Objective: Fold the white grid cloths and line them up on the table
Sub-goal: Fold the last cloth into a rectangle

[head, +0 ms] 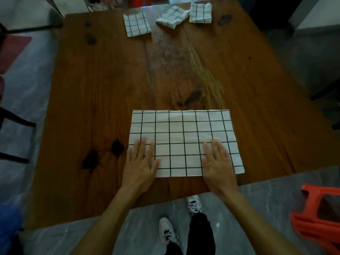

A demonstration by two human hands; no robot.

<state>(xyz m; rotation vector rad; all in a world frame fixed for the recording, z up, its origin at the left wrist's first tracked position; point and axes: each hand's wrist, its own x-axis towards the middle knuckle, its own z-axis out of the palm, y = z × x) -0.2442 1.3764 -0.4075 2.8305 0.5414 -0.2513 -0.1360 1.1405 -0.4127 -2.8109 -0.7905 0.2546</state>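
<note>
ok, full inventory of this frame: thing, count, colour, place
large grid cloth: 1, white with black lines, flat on the near part of the table, under both hands
folded grid cloths: 3, white with black lines, in a row along the far edge: left, middle (rumpled, askew), right
table: 1, brown wood with dark knots, centre of view
stool: 1, orange, on the floor at the right
floor: grey, around the table
shoes: 2, white with dark marks, on the floor below the near table edge
left hand: 1, fingers straight, flat on the cloth's near left corner
right hand: 1, fingers straight, flat on the cloth's near right part
</note>
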